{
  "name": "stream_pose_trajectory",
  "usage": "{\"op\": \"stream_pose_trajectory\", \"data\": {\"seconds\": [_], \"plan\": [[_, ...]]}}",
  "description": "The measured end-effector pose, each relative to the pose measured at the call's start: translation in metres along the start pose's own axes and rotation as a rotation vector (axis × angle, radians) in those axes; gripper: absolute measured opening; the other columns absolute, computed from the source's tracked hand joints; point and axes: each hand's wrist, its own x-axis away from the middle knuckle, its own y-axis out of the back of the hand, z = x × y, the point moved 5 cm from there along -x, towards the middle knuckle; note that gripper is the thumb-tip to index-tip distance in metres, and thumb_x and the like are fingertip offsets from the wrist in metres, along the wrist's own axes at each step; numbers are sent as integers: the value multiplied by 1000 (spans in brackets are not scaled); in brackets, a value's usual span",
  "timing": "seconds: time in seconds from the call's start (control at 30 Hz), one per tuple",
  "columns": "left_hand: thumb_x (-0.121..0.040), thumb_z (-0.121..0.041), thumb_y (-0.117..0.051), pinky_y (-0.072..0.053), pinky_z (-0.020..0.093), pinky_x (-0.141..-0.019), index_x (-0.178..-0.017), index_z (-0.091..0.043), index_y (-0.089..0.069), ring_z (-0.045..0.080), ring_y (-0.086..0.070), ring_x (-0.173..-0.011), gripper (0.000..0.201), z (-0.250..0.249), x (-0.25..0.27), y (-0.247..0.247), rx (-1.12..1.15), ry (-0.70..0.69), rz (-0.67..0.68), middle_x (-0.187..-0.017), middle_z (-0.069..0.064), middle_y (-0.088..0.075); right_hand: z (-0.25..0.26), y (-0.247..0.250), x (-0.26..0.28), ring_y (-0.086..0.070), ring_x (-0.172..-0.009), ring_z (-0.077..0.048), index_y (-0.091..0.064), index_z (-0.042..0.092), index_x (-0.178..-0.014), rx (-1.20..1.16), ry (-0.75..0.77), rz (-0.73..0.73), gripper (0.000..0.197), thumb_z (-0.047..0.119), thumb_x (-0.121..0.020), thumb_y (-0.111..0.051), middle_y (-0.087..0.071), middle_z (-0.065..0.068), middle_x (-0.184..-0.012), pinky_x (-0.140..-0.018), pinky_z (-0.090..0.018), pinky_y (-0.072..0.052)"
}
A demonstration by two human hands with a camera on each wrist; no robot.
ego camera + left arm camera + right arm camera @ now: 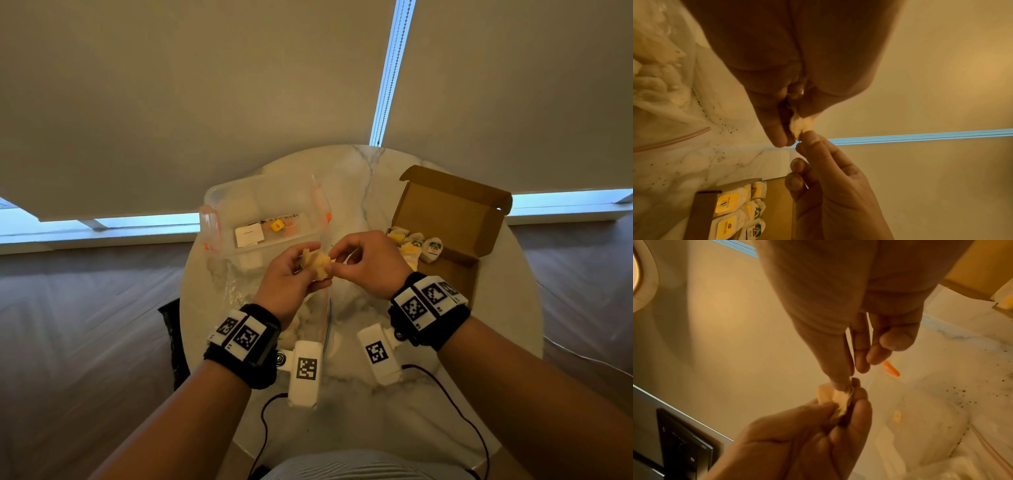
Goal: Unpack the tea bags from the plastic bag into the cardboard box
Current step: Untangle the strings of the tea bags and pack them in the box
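Note:
Both hands meet above the middle of the round marble table (359, 192). My left hand (301, 270) holds a pale, crumpled tea bag (317, 263) in its curled fingers. My right hand (346, 255) pinches the right end of the same tea bag (801, 125) with thumb and forefinger. The tea bag (836, 398) also shows between the two hands in the right wrist view. The clear plastic bag (308, 318) with more tea bags lies under my left wrist. The open cardboard box (448, 219) at the right holds several tea bags (419, 245).
A clear plastic tub (263, 212) with orange clips stands at the back left of the table and holds cards and a yellow die. Dark crumbs (725, 129) speckle the marble. Black cables (455, 404) run over the near table edge.

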Motion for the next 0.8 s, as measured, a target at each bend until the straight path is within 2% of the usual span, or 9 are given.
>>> {"op": "stream_pose_trajectory", "data": {"seconds": [0.1,0.23,0.37,0.43,0.47,0.53,0.6,0.7,0.8], "plan": [[-95,7,-52,-60,30,-78,-124,-5,-55,27,-66,-98,32,0,3,1,7,-14,6,-123,27,-58,4,-3,2,-58,-58,0,-75,17,-82,-34,-4,-24,10,15,-74,-80,-66,9,-68,-58,-14,-45],[-95,-3,-56,-59,32,-80,-123,-4,-55,20,-69,-92,28,-3,6,0,4,-33,39,-110,15,-65,10,-4,3,-66,-64,-10,-74,15,-80,-107,-3,-56,9,9,-74,-78,-70,2,-71,-63,-25,-55],[-93,-3,-60,-60,31,-70,-113,-3,-60,20,-67,-76,20,-9,11,4,-58,-26,42,-96,15,-65,13,1,3,-64,-62,-16,-68,17,-79,-166,-30,-112,15,5,-73,-74,-68,-5,-68,-64,-35,-55],[-92,-5,-62,-59,33,-68,-110,-8,-60,21,-66,-75,18,-11,10,13,-109,-21,0,-98,14,-64,15,4,3,-62,-60,-25,-63,15,-79,-201,-48,-115,17,2,-73,-72,-66,-12,-67,-61,-36,-54],[-91,-9,-65,-59,36,-72,-112,-13,-59,22,-67,-82,22,-12,9,19,-164,-41,-40,-103,11,-63,17,4,4,-62,-60,-29,-62,13,-79,-224,-61,-110,17,0,-73,-72,-66,-16,-67,-59,-35,-54],[-86,-21,-72,-57,34,-79,-119,-26,-57,18,-65,-96,37,-21,9,32,-370,-190,-146,-118,0,-58,20,2,4,-60,-56,-27,-59,11,-77,-283,-106,-104,19,-3,-75,-71,-63,-15,-64,-51,-30,-51],[-80,-24,-78,-52,24,-82,-116,-33,-59,7,-61,-102,42,-35,15,35,-548,-421,-156,-122,-10,-57,21,-2,1,-57,-53,-20,-57,10,-74,-351,-172,-99,21,-5,-75,-72,-61,-9,-61,-45,-26,-45],[-71,-20,-85,-50,23,-84,-100,-29,-71,0,-60,-103,34,-43,20,30,-660,-572,-75,-111,-16,-65,18,-9,-3,-57,-53,-17,-56,11,-74,-464,-287,-65,23,-2,-74,-75,-60,-10,-66,-48,-26,-41],[-69,-13,-86,-49,19,-81,-94,-19,-76,-2,-61,-95,27,-44,21,32,-723,-674,-110,-100,-15,-68,19,-15,-5,-58,-57,-20,-56,13,-75,-560,-354,-11,24,-1,-74,-76,-61,-12,-71,-51,-28,-40]]}}
